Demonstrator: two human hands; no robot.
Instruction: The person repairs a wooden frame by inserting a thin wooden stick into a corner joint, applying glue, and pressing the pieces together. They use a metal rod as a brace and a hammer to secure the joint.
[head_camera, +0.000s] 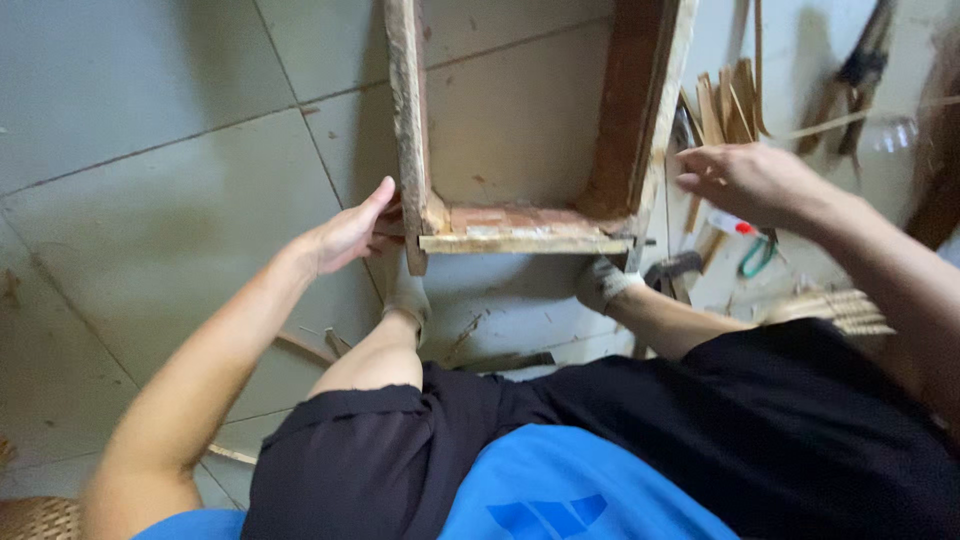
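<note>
A worn wooden frame (520, 240) lies on the tiled floor in front of me, made of two long side rails and a near crossbar. My left hand (350, 232) rests against the frame's left rail near its corner, fingers around the wood. Beside the right rail, my right hand (745, 182) hovers with fingers loosely spread and nothing in it. My two socked feet (405, 292) press against the near crossbar from below.
Thin wooden strips (725, 105) lie in a pile on the floor to the right of the frame. A green-handled tool (757, 257) and a small white and red object (730, 224) sit below my right hand. A woven piece (845, 308) lies by my right leg.
</note>
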